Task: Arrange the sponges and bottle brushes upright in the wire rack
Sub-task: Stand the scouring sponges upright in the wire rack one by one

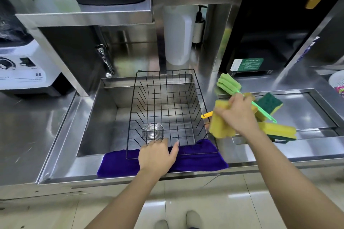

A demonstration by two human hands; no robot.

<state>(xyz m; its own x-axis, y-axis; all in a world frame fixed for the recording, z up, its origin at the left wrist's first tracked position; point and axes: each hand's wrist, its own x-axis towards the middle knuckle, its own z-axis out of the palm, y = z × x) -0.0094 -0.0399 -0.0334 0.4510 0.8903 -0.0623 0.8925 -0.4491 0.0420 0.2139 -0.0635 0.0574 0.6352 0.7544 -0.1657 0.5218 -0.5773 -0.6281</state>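
Observation:
A black wire rack sits in the steel sink, its front edge on a purple cloth. My left hand grips the rack's front rim. My right hand holds a yellow sponge just right of the rack, above the counter. Behind that hand lies a green bottle brush with a thin green handle. A yellow handle end pokes out left of the hand. Two more yellow-and-green sponges lie on the counter to the right.
A tap stands at the sink's back left, and the drain shows through the rack. A white blender base is at left. A soap pump bottle and a black machine stand behind. A white basket sits far right.

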